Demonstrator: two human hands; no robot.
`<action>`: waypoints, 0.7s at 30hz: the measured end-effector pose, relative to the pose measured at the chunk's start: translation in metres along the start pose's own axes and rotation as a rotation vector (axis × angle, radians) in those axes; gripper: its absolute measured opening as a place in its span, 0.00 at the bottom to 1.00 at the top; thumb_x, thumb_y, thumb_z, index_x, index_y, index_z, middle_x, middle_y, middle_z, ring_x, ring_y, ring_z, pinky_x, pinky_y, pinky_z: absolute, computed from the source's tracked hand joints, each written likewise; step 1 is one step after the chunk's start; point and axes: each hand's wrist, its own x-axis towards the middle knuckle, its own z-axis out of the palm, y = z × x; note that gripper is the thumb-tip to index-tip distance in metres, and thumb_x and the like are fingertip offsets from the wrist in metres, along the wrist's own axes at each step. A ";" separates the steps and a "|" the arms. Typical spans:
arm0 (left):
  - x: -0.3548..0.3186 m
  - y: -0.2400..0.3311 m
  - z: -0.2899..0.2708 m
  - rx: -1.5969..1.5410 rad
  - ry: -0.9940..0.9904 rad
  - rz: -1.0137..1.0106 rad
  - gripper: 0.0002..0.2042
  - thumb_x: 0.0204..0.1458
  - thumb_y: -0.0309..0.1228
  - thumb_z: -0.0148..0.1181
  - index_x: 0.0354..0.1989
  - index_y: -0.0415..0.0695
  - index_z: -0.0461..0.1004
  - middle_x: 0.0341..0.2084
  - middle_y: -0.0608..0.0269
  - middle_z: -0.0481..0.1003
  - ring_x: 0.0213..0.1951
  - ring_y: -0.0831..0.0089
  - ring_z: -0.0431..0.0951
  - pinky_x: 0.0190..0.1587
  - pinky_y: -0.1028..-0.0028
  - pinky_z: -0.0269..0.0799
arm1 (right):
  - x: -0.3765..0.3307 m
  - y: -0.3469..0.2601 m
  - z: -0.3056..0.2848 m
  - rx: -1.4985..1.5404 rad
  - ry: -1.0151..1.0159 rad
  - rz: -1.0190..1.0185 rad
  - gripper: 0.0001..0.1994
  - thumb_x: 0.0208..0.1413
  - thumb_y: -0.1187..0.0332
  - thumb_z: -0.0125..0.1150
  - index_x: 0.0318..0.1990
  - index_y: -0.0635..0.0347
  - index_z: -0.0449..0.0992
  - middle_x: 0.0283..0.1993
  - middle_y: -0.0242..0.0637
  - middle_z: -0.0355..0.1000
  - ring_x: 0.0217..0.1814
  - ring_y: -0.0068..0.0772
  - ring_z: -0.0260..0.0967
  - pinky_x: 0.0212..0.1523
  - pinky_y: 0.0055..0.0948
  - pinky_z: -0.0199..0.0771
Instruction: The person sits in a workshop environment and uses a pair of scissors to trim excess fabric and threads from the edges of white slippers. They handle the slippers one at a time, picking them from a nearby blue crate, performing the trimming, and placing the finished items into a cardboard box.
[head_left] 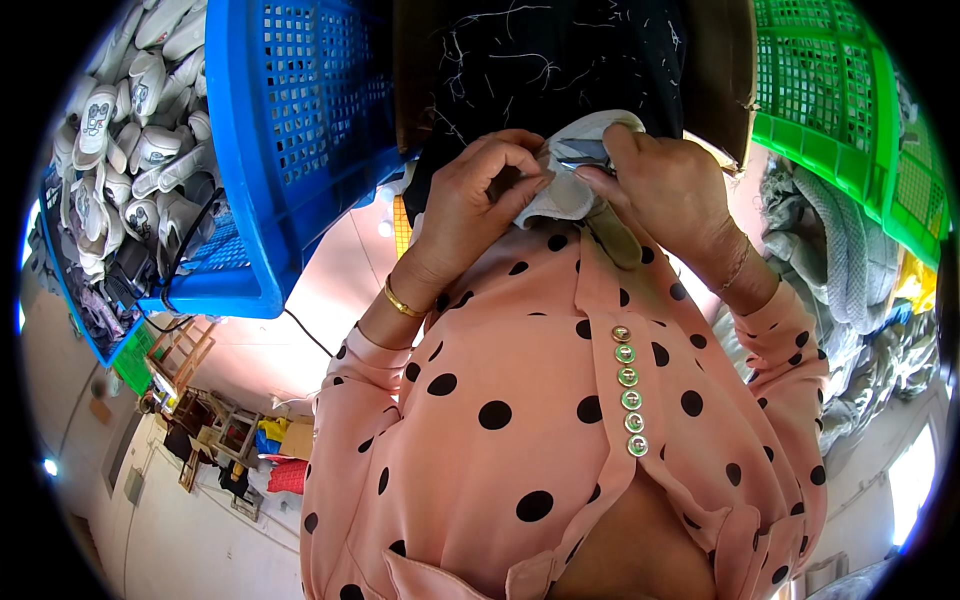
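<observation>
My left hand [488, 185] pinches the near left edge of a white shoe upper [562, 198] between thumb and fingers. On the other side, my right hand [678, 188] is closed on the same piece, its thumb pressed at the opening. A narrow grey-blue piece [585, 152] shows by the right thumb; whether it is a tool or lining I cannot tell. Below the white part hangs an olive-tan flap [613, 238]. The upper is held over my lap, where dark cloth [560, 70] is strewn with white thread ends. My right fingers are partly hidden behind the work.
A blue plastic basket [255, 200] stands close on my left, with a heap of white shoe pieces [140, 150] beyond it. To my right are a green basket [825, 110] and piled grey material [835, 240]. A wooden rack [180, 355] stands farther off at left.
</observation>
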 end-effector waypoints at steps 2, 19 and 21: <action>-0.001 -0.002 0.001 -0.021 0.016 0.004 0.09 0.50 0.22 0.68 0.36 0.43 0.73 0.44 0.58 0.78 0.38 0.72 0.82 0.38 0.78 0.79 | 0.002 -0.001 0.000 -0.006 0.012 -0.015 0.21 0.56 0.47 0.60 0.29 0.57 0.69 0.20 0.34 0.70 0.20 0.32 0.73 0.20 0.27 0.72; 0.011 0.010 -0.004 0.170 -0.014 0.148 0.14 0.51 0.27 0.66 0.47 0.46 0.79 0.42 0.59 0.78 0.40 0.66 0.81 0.39 0.74 0.79 | -0.010 0.024 -0.007 0.270 0.020 0.146 0.22 0.60 0.48 0.56 0.30 0.62 0.73 0.18 0.39 0.71 0.20 0.42 0.72 0.23 0.32 0.71; 0.013 0.009 -0.004 0.233 -0.026 0.171 0.11 0.51 0.27 0.66 0.44 0.46 0.80 0.41 0.59 0.78 0.39 0.66 0.81 0.39 0.74 0.79 | -0.011 0.024 -0.012 0.168 -0.003 0.087 0.22 0.60 0.47 0.56 0.29 0.60 0.72 0.17 0.38 0.69 0.18 0.40 0.72 0.21 0.32 0.70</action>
